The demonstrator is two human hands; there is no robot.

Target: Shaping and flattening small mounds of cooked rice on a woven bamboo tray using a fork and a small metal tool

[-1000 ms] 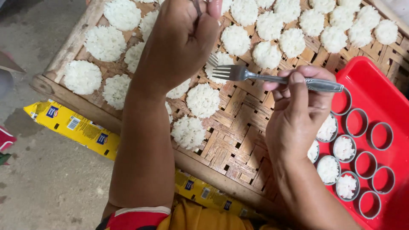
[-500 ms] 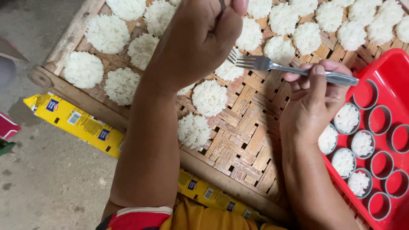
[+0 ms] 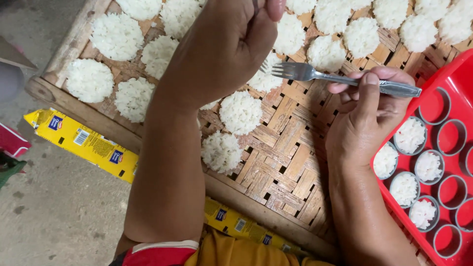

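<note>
My left hand (image 3: 221, 49) hovers over a woven bamboo tray (image 3: 276, 148), its fingers curled shut; a thin dark thing peeks out of the fist at the top edge. My right hand (image 3: 367, 116) holds a metal fork (image 3: 340, 78) level, tines pointing left at the left hand. Round white rice cakes (image 3: 240, 112) lie in rows on the tray. The nearest of them lie just below the fork and left hand.
A red plastic tray (image 3: 460, 74) at the right holds round ring moulds (image 3: 411, 135), some filled with white rice, some empty. Yellow printed cartons (image 3: 81, 140) lie under the bamboo tray's wooden front edge. Grey concrete floor at the left.
The fork has shifted slightly up and to the right over the tray. My left hand stays closed above the rice cakes, now a little higher in view.
</note>
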